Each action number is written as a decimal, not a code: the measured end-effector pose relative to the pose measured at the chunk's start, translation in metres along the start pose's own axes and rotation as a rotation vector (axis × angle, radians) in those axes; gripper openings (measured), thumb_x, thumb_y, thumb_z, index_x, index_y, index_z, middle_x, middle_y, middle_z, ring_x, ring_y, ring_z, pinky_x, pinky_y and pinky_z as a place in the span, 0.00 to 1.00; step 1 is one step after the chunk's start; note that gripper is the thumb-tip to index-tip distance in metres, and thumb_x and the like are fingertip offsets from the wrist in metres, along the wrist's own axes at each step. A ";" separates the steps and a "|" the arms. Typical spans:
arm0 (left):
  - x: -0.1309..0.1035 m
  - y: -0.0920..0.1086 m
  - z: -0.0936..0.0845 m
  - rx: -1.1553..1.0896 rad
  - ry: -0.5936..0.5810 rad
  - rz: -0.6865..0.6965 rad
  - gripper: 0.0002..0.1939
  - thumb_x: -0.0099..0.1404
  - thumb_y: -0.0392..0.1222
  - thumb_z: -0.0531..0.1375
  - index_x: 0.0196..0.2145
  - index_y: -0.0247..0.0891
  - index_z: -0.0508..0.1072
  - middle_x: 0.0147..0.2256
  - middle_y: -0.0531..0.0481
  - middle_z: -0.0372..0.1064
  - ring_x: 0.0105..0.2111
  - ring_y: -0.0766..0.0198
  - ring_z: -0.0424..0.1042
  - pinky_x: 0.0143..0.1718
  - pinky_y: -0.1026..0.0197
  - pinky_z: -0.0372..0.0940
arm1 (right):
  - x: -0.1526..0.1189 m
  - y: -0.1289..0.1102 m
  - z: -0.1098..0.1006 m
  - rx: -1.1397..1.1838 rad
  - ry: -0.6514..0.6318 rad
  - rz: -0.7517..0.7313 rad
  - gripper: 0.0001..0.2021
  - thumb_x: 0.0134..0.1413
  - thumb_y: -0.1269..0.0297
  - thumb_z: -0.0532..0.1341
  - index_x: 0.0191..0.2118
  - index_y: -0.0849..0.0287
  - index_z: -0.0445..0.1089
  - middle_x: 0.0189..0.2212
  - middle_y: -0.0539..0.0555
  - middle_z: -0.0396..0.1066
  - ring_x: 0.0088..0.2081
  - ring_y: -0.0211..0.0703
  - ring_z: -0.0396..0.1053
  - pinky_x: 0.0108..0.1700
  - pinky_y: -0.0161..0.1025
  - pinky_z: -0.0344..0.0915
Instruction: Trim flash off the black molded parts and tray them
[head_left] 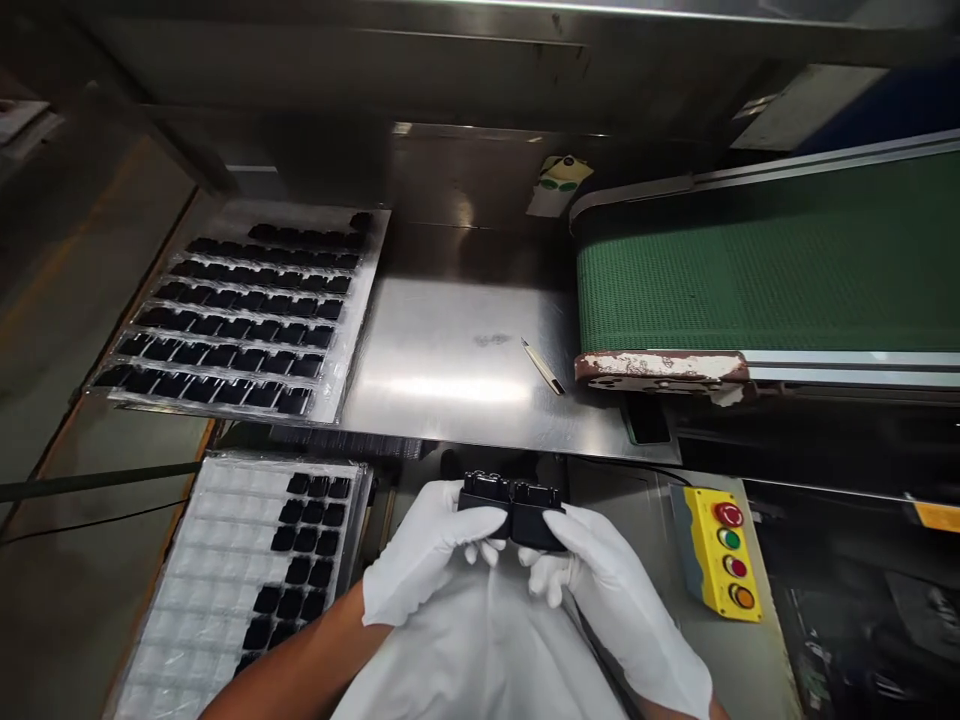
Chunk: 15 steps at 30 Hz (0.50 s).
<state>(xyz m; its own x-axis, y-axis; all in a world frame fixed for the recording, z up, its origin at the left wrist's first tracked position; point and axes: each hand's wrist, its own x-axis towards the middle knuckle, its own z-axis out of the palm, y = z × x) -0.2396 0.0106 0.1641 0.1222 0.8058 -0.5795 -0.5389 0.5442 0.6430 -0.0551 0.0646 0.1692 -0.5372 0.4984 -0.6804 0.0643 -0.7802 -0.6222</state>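
L hand [448, 530] & R hand [592, 545] each nip a black block [529, 527], thumb & fingers closed.
Blocks touch b/w thumbs; prob. light, hard, bit slick; best held at outer ends.

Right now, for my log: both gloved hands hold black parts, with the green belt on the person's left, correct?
Wrong side: the head view shows the green belt on the person's right. The left hand and right hand do hold black parts.

My left hand [450, 525] and right hand [592, 550] hold two black parts [538, 525] side by side; a tray [330, 390] of similar ones [265, 395] lies on the metal table [442, 340], left of the green belt [750, 270].
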 end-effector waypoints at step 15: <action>0.007 -0.010 -0.016 -0.158 0.126 0.031 0.17 0.57 0.44 0.71 0.40 0.35 0.72 0.31 0.51 0.72 0.28 0.67 0.74 0.26 0.69 0.62 | 0.081 0.005 -0.031 -0.183 0.117 -0.182 0.18 0.41 0.56 0.71 0.37 0.61 0.72 0.28 0.50 0.70 0.28 0.37 0.67 0.29 0.33 0.63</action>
<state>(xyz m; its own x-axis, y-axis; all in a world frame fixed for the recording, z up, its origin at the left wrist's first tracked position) -0.2468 0.0068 0.1455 0.0036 0.7802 -0.6255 -0.6660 0.4684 0.5805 -0.0728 0.1129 0.0990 -0.4537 0.6728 -0.5844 0.1321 -0.5977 -0.7907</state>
